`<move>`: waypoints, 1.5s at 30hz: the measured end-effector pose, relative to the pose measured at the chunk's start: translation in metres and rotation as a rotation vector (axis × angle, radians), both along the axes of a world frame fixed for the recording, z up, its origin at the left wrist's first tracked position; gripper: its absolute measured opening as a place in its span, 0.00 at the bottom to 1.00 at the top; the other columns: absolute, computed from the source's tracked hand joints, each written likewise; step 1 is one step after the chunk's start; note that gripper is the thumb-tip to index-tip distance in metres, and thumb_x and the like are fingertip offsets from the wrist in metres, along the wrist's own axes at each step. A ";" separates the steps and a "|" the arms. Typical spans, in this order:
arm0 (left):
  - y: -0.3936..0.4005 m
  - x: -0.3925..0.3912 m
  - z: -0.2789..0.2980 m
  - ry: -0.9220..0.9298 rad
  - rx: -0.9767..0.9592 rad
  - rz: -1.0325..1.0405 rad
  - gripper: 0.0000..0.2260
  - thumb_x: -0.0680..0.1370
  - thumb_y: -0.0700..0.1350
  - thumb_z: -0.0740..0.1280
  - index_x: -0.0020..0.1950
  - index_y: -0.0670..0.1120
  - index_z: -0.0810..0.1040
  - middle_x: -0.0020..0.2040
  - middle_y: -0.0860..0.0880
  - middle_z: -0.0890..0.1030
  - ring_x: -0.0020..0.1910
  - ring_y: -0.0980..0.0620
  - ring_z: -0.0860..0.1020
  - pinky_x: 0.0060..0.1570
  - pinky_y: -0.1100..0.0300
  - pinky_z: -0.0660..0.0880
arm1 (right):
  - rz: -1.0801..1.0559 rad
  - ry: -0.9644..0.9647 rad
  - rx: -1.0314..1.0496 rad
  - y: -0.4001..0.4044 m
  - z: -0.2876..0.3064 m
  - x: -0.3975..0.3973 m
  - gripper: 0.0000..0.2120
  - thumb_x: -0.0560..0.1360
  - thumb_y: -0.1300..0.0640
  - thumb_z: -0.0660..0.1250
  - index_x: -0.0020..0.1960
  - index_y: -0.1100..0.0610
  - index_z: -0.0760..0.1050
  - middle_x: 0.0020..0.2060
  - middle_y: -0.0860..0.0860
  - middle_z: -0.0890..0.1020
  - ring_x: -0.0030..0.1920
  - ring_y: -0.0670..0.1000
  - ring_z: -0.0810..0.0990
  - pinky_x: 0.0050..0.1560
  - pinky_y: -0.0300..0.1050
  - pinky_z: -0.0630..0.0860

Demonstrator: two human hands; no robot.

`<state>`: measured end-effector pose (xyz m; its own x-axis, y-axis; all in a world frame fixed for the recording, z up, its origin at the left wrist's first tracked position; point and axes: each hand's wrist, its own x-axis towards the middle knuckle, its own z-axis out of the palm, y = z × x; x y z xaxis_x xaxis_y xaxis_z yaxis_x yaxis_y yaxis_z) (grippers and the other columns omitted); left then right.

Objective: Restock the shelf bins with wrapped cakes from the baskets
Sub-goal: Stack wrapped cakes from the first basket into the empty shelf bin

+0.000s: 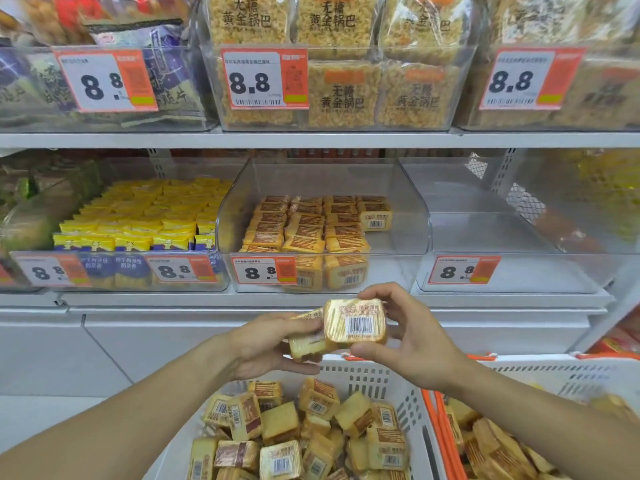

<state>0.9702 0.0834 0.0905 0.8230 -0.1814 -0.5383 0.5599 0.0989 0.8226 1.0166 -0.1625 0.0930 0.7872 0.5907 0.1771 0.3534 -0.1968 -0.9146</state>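
Note:
My right hand [412,336] pinches a wrapped cake [355,321], barcode side facing me, between thumb and fingers. My left hand [268,344] grips another wrapped cake [306,344] just behind and left of it; the two cakes touch. Both are held above a white basket [360,377] filled with several wrapped cakes [304,431]. Straight ahead on the shelf stands a clear bin [398,233], with rows of the same cakes [308,226] covering its left part and its right part bare.
A second white basket [554,379] with orange handles holds more cakes at the right. Left of the cake bin is a bin of yellow packets [145,216]; right of it an unfilled clear bin [502,237]. Upper shelf bins [339,84] hold bagged snacks.

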 end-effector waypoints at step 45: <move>-0.005 0.021 -0.009 -1.006 1.599 -0.090 0.40 0.69 0.55 0.67 0.80 0.46 0.62 0.80 0.43 0.63 0.80 0.41 0.58 0.75 0.41 0.61 | -0.071 -0.597 -1.317 0.058 0.103 0.198 0.39 0.59 0.34 0.70 0.66 0.48 0.70 0.60 0.51 0.80 0.56 0.55 0.80 0.55 0.45 0.77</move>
